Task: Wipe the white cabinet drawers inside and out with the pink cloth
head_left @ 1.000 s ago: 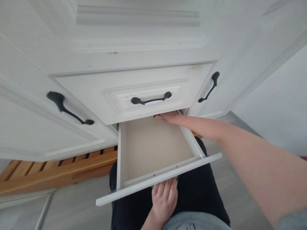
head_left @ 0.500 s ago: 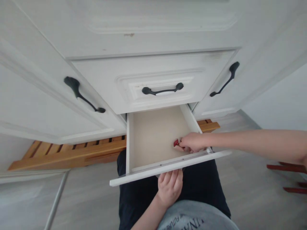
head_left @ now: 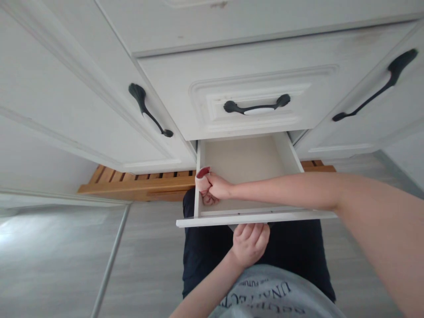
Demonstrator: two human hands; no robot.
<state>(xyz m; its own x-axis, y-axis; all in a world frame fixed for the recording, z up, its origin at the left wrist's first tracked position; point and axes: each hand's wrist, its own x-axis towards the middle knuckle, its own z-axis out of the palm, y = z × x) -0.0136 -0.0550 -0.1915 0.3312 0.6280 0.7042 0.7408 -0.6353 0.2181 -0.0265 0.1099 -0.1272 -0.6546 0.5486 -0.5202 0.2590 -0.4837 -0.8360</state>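
Note:
A white drawer point(head_left: 247, 159) is pulled out of the cabinet. Inside it, my right hand point(head_left: 219, 186) grips a crumpled pink cloth point(head_left: 202, 184) with a red patch. The cloth lies against the drawer's left wall, near the front corner. My right forearm crosses over the drawer from the right. Below, my left hand point(head_left: 251, 242) has its fingers curled against the outer face of the drawer front point(head_left: 212, 220). Whatever handle may be under those fingers is hidden.
Above is a closed drawer with a dark handle point(head_left: 256, 108). Cabinet doors with a left handle point(head_left: 149, 110) and a right handle point(head_left: 374, 90) flank it. A slatted wooden bench point(head_left: 139, 187) shows beneath the cabinet. My legs point(head_left: 212, 251) are under the drawer.
My right hand has carried the cloth from the drawer's right front area across to its left wall. The left hand stays at the drawer front. The view has shifted and tilted.

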